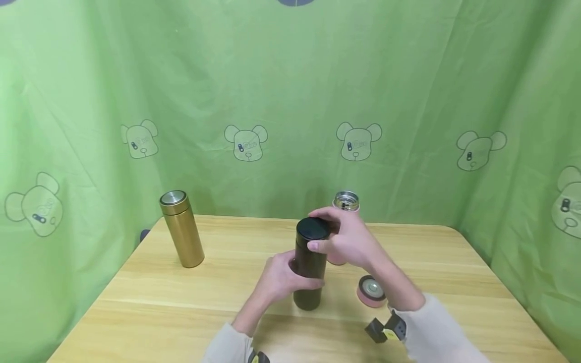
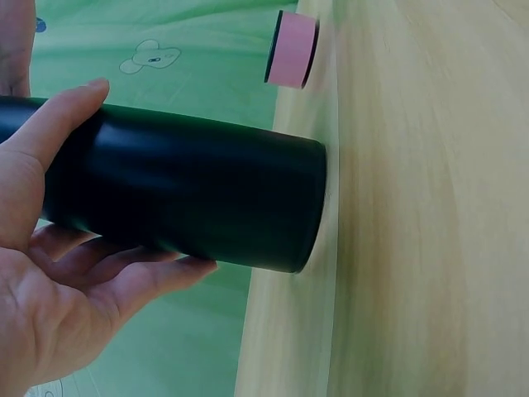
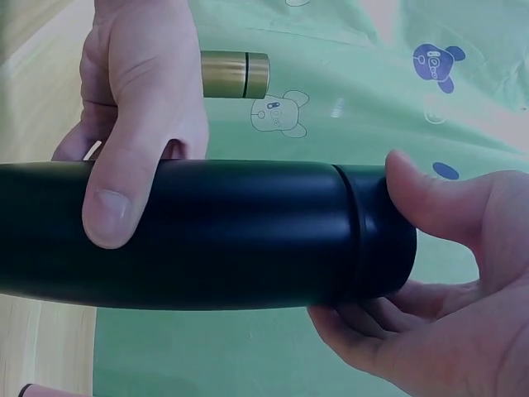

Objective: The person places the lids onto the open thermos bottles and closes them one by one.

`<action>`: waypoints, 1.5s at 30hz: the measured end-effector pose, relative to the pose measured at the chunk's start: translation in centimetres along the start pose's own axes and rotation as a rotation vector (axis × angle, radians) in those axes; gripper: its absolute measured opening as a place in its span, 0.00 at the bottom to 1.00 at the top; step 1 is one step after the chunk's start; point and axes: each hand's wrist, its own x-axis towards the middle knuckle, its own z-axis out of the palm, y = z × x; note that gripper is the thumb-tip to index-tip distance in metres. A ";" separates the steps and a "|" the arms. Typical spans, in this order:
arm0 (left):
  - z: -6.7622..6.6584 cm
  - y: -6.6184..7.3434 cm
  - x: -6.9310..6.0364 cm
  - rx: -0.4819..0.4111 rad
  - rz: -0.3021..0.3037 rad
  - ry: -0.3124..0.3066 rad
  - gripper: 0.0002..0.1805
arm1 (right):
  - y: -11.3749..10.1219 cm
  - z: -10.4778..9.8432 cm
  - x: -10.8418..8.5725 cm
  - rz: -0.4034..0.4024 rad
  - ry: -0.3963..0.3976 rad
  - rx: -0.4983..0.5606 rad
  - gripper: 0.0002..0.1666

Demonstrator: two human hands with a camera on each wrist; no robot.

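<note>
A black thermos bottle [image 1: 310, 263] stands upright in front of me; whether its base touches the table cannot be told. My left hand [image 1: 280, 276] grips its lower body, the thumb [image 3: 114, 217] lying across the near side. At the top, my right hand [image 1: 353, 238] holds the black lid [image 3: 387, 236] between thumb and fingers. The lid sits on the bottle, with a thin seam below it. Partly hidden behind my right hand is a pink thermos bottle [image 1: 337, 257], its steel mouth [image 1: 347, 200] uncovered. The pink lid [image 1: 371, 292] rests on the table below my right forearm.
A gold thermos bottle [image 1: 183, 233] with its lid on stands at the back left of the wooden table [image 1: 181, 312]. A green curtain [image 1: 290, 101] printed with bear heads surrounds the table at the back and sides.
</note>
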 end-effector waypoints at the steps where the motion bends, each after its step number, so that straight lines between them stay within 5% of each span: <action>1: 0.0 0.0 0.0 0.001 0.002 0.000 0.26 | 0.0 0.0 -0.1 0.004 0.007 -0.001 0.35; 12: 0.2 0.2 -0.1 -0.013 -0.012 0.031 0.24 | -0.5 0.9 -0.4 0.038 0.091 -0.009 0.37; 22: 0.5 0.2 -0.2 0.006 0.010 0.064 0.24 | 0.3 2.1 -0.7 -0.021 0.238 -0.057 0.35; 29: 0.5 0.2 -0.1 0.012 0.018 0.068 0.24 | 0.5 2.3 -0.6 -0.008 0.252 -0.064 0.37; 38: 0.1 0.0 0.0 0.042 0.035 0.006 0.25 | 0.3 1.4 -0.8 -0.007 0.129 -0.062 0.40; 45: -0.2 -0.1 0.1 0.040 0.025 -0.029 0.27 | 0.6 -0.2 -0.7 -0.003 -0.082 0.141 0.45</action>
